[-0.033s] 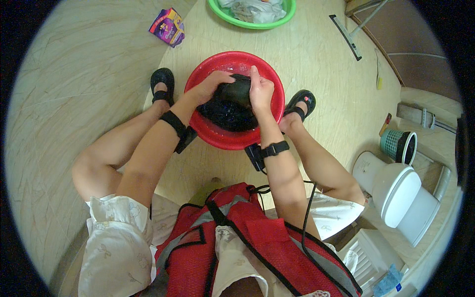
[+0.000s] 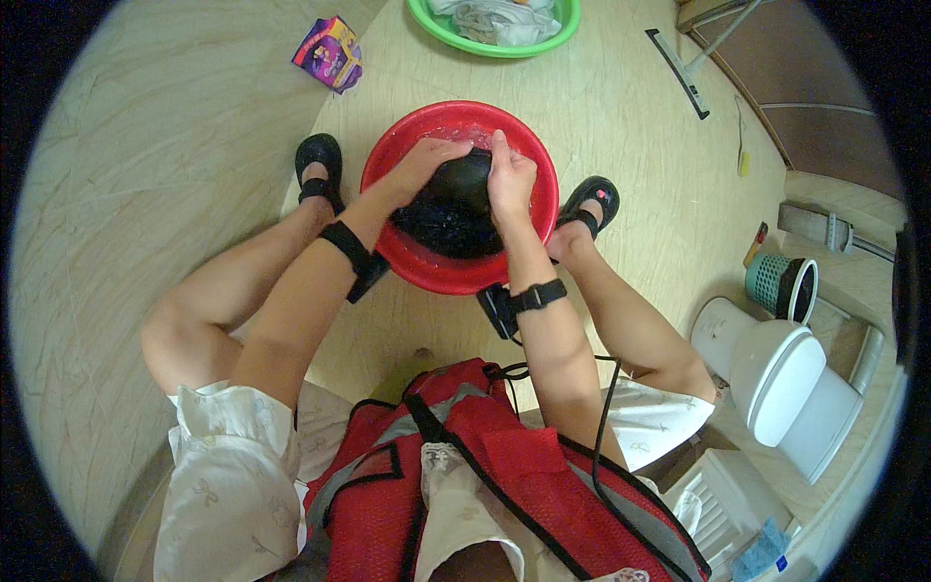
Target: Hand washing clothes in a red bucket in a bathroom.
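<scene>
A red plastic basin (image 2: 424, 269) stands on the tiled floor between my feet. It holds a dark wet cloth (image 2: 456, 218) in some water. Both hands press together on a bunched-up part of that cloth, lifted just above the water. My left hand (image 2: 425, 160) grips it from the left side. From the right, my right hand (image 2: 509, 179) clasps the bundle with the fingers pointing away from me. Each forearm wears a black strap with a small device. My black sandals (image 2: 318, 160) flank the basin.
A green basin (image 2: 427, 24) holding light laundry sits beyond the red one. A purple packet (image 2: 330, 53) lies at the far left. To the right are a floor squeegee (image 2: 679, 68), a teal wastebasket (image 2: 776, 283) and a white toilet (image 2: 786, 378).
</scene>
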The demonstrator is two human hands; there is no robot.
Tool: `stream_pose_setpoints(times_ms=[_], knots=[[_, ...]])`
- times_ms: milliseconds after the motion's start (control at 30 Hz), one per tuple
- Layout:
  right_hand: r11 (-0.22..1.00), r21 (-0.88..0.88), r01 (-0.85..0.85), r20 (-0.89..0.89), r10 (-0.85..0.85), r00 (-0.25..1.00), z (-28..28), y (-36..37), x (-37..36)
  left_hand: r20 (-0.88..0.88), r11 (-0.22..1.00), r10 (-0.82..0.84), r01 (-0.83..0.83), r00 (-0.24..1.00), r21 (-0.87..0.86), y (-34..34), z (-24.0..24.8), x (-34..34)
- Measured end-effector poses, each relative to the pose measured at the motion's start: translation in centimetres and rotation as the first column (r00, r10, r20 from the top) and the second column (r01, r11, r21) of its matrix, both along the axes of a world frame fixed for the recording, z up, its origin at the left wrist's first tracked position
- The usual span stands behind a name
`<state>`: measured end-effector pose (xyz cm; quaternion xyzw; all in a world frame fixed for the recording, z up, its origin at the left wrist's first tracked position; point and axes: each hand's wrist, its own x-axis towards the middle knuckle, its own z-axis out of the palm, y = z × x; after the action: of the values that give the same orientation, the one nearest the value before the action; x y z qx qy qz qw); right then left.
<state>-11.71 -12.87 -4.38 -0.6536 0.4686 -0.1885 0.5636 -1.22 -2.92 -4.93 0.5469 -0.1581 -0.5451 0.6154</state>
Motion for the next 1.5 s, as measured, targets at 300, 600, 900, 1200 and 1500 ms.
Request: stream_pose_setpoints(times_ms=[300, 600, 900, 1200, 1500], knots=[[0.959, -0.253, -0.129, -0.195, 0.08, 0.978, 0.9, 3.6, 1.5, 0.28, 0.838, 0.202, -0.314, 0.938, 0.446, -0.7, -4.4, -2.6], [0.835, -0.511, -0.205, -0.12, 0.167, 0.979, -0.2, 5.7, 0.4, 0.05, 0.868, 0.244, -0.241, 0.968, 0.435, -0.1, -3.9, -2.8], [0.955, -0.018, -0.296, 0.127, 0.296, 0.947, -3.1, 0.3, -2.3, -0.602, 0.961, 0.275, -0.218, 0.749, 0.169, -0.2, 1.5, -1.7], [0.853, 0.321, -0.412, 0.446, 0.247, 0.86, -0.5, -1.8, -5.2, -0.355, 0.99, 0.099, -0.129, 0.93, -0.062, 3.1, 3.6, 0.7], [0.892, -0.408, -0.197, 0.021, 0.225, 0.974, 5.7, -0.6, 0.5, 0.081, 0.918, 0.384, -0.39, 0.92, 0.075, 1.7, 4.4, -2.5]])
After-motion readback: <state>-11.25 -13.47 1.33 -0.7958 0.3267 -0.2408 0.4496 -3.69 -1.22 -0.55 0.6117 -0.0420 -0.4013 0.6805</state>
